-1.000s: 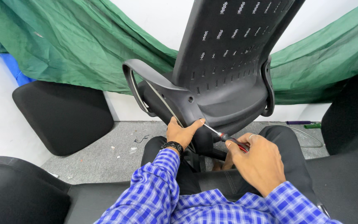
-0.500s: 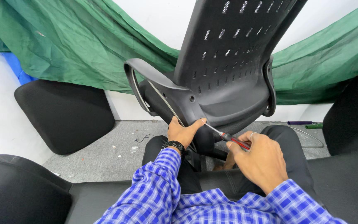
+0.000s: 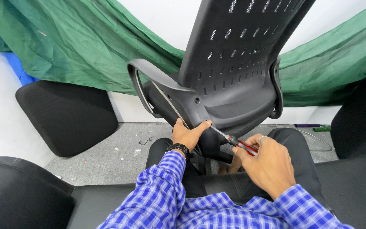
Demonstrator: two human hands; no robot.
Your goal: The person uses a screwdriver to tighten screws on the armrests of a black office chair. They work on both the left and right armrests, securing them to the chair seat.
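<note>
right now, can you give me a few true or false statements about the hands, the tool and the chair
1. The right hand holds a red-handled screwdriver. True.
2. The left hand rests on the grey floor. False: it grips the lower edge of the black office chair back.
3. The cloth behind the chair is green. True.
4. The person wears a plain white shirt. False: the sleeves are blue checked.

Black office chair [image 3: 234, 80], perforated plastic back upright, curved armrest bracket [image 3: 166, 91] gripped at lower edge. Red-handled screwdriver [image 3: 240, 145] held by handle, shaft slanting up-left from grip, tip against bracket underside just beside gripping fingers.
</note>
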